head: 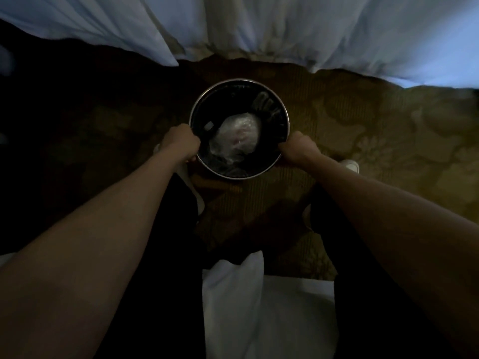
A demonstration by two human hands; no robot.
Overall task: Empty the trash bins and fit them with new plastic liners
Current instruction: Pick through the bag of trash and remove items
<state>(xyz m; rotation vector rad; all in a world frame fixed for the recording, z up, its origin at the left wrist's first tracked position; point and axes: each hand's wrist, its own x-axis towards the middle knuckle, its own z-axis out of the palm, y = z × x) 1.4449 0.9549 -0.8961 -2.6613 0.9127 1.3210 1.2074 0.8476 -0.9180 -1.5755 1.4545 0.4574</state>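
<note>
Where curtains [337, 29] meet carpet [363, 130], left hand [182, 143] and right hand [298, 149] clenched on the trash bin [238, 81] rim, crumpled plastic [237, 136] inside.

A dim carpeted room, most likely a hotel room or a bedroom. Pale curtains [285, 27] hang in long folds down to a carpet [375, 125] with a gold and brown flower pattern. A small round trash bin [215, 104] with a metal rim stands on the carpet near the curtains. White cloth [259, 320] lies at the near edge
</note>
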